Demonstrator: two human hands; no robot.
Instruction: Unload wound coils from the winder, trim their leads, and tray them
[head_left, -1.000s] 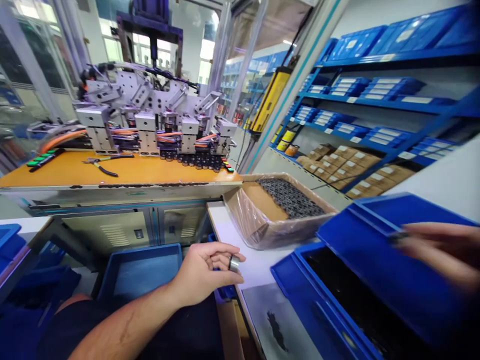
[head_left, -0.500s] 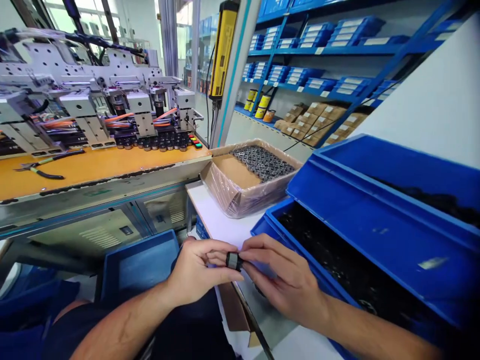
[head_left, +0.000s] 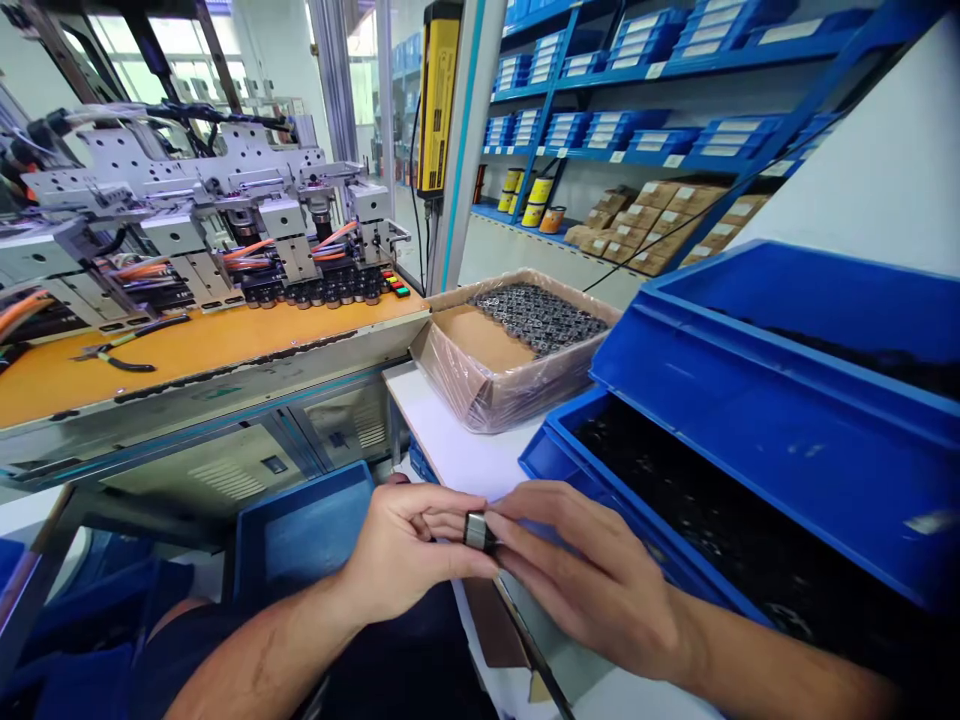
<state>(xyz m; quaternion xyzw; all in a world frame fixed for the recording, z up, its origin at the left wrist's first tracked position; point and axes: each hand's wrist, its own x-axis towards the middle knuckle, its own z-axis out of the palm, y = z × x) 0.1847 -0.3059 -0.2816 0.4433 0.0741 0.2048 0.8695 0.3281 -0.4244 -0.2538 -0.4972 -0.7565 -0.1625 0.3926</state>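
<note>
The left hand [head_left: 420, 540] is part-closed: thumb below, fingers above and behind, pinching the ring [head_left: 475, 530]. The ring is small, with a silver band and dark edges, and sits between the two hands, over the near edge of the bench [head_left: 439, 420]. This grip appears to leave the ring's right side exposed for the other hand.

The right hand [head_left: 592, 570] is nearly closed, its fingers extended and drawn together. Its fingertips meet the right side of the ring, where a dark portion shows; whether they hold a separate piece cannot be told. The opposed position probably lets one hand steady the ring while the other works against it.

To the right of the hands, the lower bin [head_left: 559, 450] contains black pieces. The upper bin [head_left: 750, 400] stands above it, apparently set back so that the lower contents remain within reach. Beyond the hands, the carton [head_left: 510, 405] rests on the bench, wrapped in clear film; dark parts [head_left: 547, 315] are packed at its far side, with bare cardboard at the near side.

To the left, the tray [head_left: 300, 540] sits below bench level. Farther off, the machine [head_left: 270, 215] stands on the orange worktop [head_left: 217, 350], with pliers [head_left: 124, 350] lying in front of it.
</note>
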